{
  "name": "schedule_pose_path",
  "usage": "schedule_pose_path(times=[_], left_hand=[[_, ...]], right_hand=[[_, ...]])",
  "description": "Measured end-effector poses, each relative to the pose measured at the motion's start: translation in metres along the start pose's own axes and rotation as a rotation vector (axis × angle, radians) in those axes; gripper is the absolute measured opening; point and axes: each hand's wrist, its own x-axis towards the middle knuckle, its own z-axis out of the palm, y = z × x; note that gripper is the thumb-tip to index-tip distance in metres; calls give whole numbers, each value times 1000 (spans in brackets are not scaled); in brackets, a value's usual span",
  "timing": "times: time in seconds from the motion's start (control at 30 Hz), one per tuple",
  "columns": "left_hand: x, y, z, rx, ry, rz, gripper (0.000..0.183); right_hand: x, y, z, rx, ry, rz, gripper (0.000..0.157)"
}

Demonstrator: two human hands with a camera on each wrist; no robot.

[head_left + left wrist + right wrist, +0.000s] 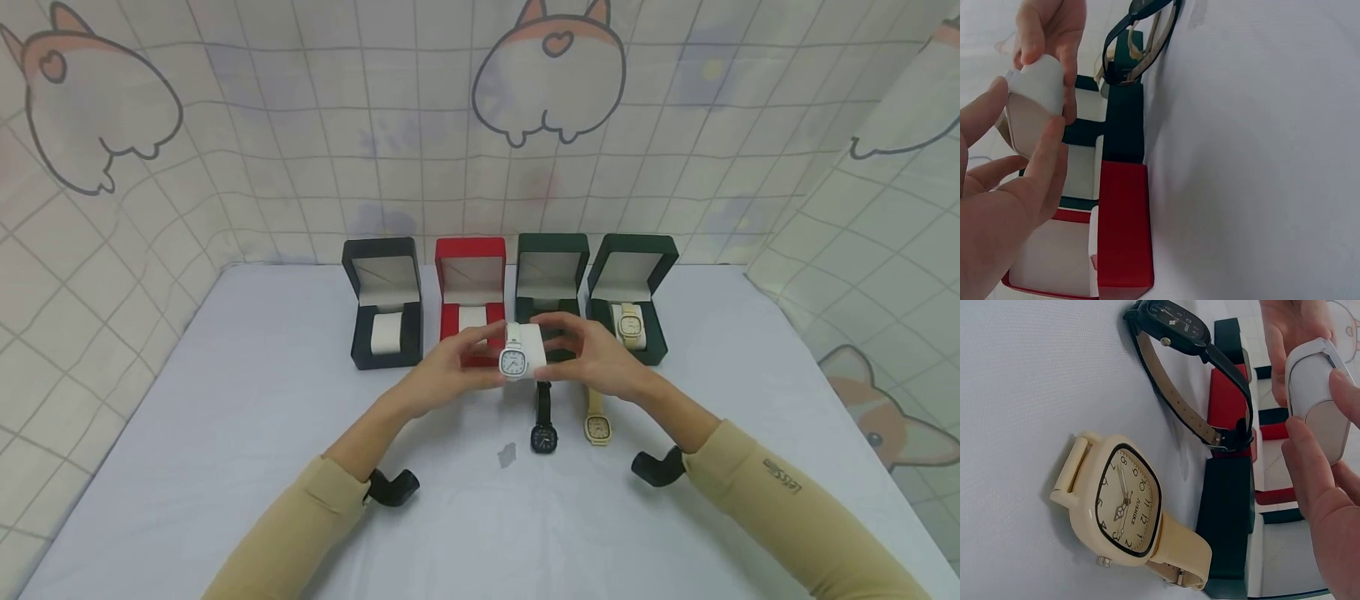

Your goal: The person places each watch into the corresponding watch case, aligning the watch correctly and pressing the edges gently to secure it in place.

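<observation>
A white square-faced watch (513, 362) is wrapped around a white cushion (536, 348), held up between both hands above the front of the boxes. From the left, my left hand (444, 372) grips the watch and cushion with thumb and fingers. My right hand (600, 357) pinches the cushion's other side. The left wrist view shows fingertips of both hands on the cushion (1047, 84); its plain end faces the camera. Below the hands lie a black watch (543, 437) and a cream-gold watch (597, 427), seen close in the right wrist view.
Along the back stand open boxes: a black one (387, 250) with a white cushion, a red one (471, 248) and a green one (553, 243), both partly hidden, and another green one (633, 244) holding a gold watch (630, 325). A small grey patch (507, 455) lies on the white table.
</observation>
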Motion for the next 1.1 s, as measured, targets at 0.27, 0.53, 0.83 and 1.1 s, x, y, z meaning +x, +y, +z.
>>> schedule_pose_path(times=[0.27,0.53,0.83,1.1], left_hand=[[4,5,-5,-21,-20,-45,78],[4,6,-4,-68,-5,-64,77],[7,2,-6,-108,-24,-64,71],[8,0,-6,-100,11,-46,68]], right_hand=[[2,2,2,-10,22,-14,76],[3,5,5,7,52,6,77],[-1,4,3,8,37,-2,75],[-3,1,3,35,20,2,74]])
